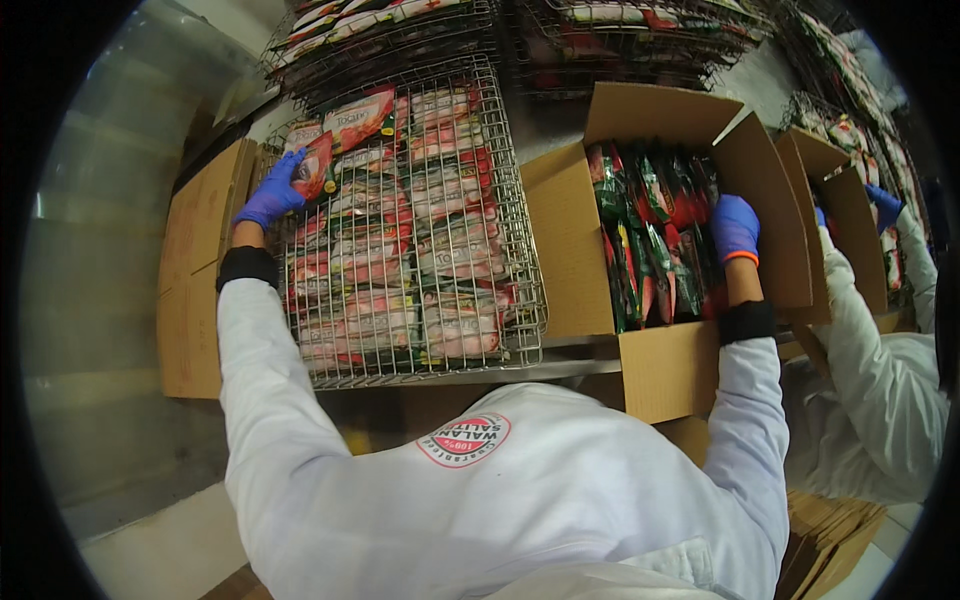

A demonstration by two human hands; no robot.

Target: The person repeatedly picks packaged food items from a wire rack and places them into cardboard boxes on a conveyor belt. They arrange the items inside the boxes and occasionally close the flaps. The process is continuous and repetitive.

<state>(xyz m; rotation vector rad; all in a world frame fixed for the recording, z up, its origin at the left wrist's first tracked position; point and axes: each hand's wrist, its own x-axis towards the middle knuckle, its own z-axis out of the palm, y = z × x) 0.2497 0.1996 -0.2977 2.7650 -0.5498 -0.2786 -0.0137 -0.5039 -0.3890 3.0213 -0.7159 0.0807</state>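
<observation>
My left hand (270,193), in a blue glove, grips a red pouch (315,165) at the far left corner of a wire tray (525,300). The tray holds rows of flat red and white pouches (440,240). My right hand (735,228), also gloved blue, reaches into an open cardboard box (570,240) and presses on the red and green pouches (650,240) standing on edge inside it. I cannot see anything gripped in that hand's fingers.
More wire trays of pouches (620,30) are stacked at the back. A flat cardboard sheet (195,270) lies left of the tray. On the right another person in a white coat and blue gloves (885,205) works at a second open box (850,230). Folded cartons (830,530) lie low right.
</observation>
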